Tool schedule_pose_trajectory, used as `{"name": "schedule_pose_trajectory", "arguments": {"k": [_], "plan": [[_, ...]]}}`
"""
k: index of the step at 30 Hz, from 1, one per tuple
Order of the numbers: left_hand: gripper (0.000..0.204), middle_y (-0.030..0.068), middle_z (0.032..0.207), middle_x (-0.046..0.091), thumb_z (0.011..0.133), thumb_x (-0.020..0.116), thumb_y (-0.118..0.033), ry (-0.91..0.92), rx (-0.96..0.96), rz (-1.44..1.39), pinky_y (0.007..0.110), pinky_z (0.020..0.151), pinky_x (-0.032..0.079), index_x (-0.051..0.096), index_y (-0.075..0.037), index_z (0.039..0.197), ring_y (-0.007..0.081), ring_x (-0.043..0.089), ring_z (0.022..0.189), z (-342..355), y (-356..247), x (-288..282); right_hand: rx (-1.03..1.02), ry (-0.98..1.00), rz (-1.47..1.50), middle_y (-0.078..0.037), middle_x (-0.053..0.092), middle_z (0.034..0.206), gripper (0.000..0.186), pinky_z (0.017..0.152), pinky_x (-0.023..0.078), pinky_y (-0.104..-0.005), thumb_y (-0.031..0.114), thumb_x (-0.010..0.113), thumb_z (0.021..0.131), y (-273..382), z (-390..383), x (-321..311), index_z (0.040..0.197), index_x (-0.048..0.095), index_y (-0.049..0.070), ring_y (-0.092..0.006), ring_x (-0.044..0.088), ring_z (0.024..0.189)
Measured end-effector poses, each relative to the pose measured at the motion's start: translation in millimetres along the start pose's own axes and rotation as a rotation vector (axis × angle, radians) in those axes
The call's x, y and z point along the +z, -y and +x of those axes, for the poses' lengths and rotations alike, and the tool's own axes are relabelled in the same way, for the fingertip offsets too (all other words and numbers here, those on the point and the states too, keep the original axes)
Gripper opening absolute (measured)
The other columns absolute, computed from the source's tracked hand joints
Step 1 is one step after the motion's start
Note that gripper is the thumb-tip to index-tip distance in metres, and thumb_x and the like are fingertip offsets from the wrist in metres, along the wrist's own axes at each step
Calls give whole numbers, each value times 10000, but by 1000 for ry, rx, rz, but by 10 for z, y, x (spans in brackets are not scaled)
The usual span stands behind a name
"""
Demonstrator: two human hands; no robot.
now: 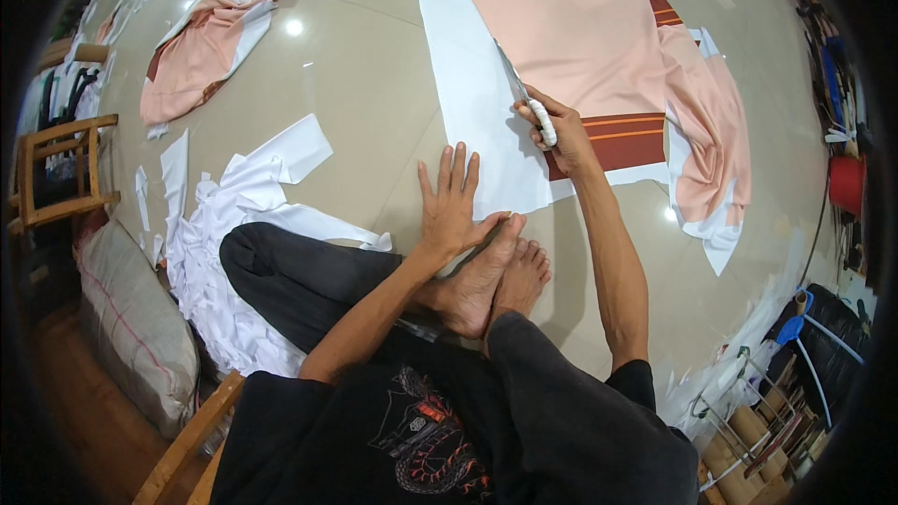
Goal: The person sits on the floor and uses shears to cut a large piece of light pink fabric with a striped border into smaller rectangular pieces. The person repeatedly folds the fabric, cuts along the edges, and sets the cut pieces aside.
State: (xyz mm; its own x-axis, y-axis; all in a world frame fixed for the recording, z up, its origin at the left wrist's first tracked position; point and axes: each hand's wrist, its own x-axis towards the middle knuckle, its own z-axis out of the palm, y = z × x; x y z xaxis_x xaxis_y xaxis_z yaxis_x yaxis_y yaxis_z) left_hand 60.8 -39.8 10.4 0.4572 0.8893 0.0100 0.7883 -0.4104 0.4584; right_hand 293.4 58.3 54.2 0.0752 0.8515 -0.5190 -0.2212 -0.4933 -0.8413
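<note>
My right hand (pixel 558 131) is closed around the white-wrapped handles of a pair of scissors (pixel 541 122). Their blades point up and to the left, along the line where peach fabric (pixel 571 28) meets its white border (pixel 458 65). A brown band with orange stripes (pixel 617 140) crosses the near end of this fabric, which lies spread on the floor. My left hand (pixel 449 206) lies flat with fingers spread, at the left edge of the white border near my bare feet (pixel 486 285). Whether its thumb presses on the cloth I cannot tell.
White fabric scraps (pixel 224 262) are heaped at my left, beside a stuffed sack (pixel 136 318) and a wooden stool (pixel 70 168). Crumpled peach cloth (pixel 201 61) lies far left, and more peach cloth (pixel 706 122) at the right. A metal rack (pixel 748 411) stands lower right.
</note>
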Motion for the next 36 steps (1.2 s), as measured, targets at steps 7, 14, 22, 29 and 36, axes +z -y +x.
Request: {"name": "schedule_pose_trajectory", "arguments": {"k": [7,14,22,29,36], "plan": [[1186,236,1764,129,836,726,-681,51,-9,-17,756,1228,-47,226,-12,1679,427,63,1638,11,5,-3,-31,4,70,-56,751,948,520,445,355,-196,104,752,951,80,150,-4,1446,635,1,-54,534,553],[1191,235,1768,104,847,708,-690,77,-13,-16,754,1228,-55,196,-17,1685,427,40,1640,17,27,4,-65,45,131,-66,755,977,548,438,325,-192,115,748,948,102,358,-38,1468,615,5,-58,524,554],[1204,226,1774,84,848,692,-712,91,-23,-19,755,1225,-60,171,-35,1696,422,25,1642,26,36,29,-61,44,129,-89,749,1015,609,452,315,-190,122,743,962,80,343,104,1514,540,-37,-58,486,558],[1166,218,1777,80,872,676,-696,114,-26,-13,750,1228,-59,190,-20,1689,415,19,1643,48,29,-8,-51,30,87,-72,750,1003,578,455,311,-195,100,736,972,87,488,134,1505,558,-36,-58,486,558],[1140,213,1781,66,889,653,-700,124,-34,-24,748,1232,-52,214,-8,1682,395,15,1648,54,30,-35,-17,-2,62,-41,756,955,515,466,382,-191,83,754,938,215,484,215,1431,644,-14,-47,503,557]]}}
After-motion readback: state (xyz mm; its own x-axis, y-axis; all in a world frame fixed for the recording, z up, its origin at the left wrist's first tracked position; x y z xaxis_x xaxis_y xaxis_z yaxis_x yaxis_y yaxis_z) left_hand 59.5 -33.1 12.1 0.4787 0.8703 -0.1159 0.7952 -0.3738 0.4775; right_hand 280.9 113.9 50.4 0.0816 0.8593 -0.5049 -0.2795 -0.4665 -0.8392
